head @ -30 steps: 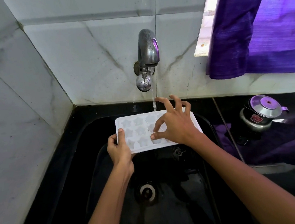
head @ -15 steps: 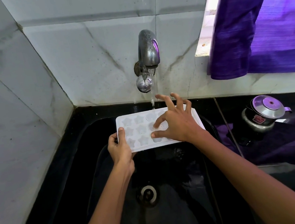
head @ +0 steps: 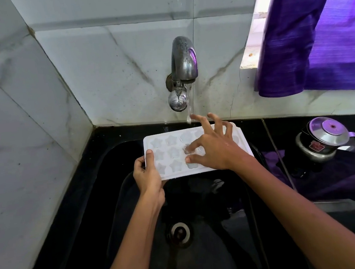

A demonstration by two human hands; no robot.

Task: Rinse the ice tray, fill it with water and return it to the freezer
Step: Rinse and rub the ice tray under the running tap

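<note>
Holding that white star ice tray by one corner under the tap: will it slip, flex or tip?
Probably slippery: water from the tap runs over the ice tray. It looks thin, so may flex. The left hand grips only one corner; it could tip as the cells fill.

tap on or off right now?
On: a thin stream of water falls from the tap spout toward the ice tray.

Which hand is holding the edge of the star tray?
The left hand grips the left edge of the white star-moulded plastic ice tray. The right hand only touches its top with spread fingers.
</note>
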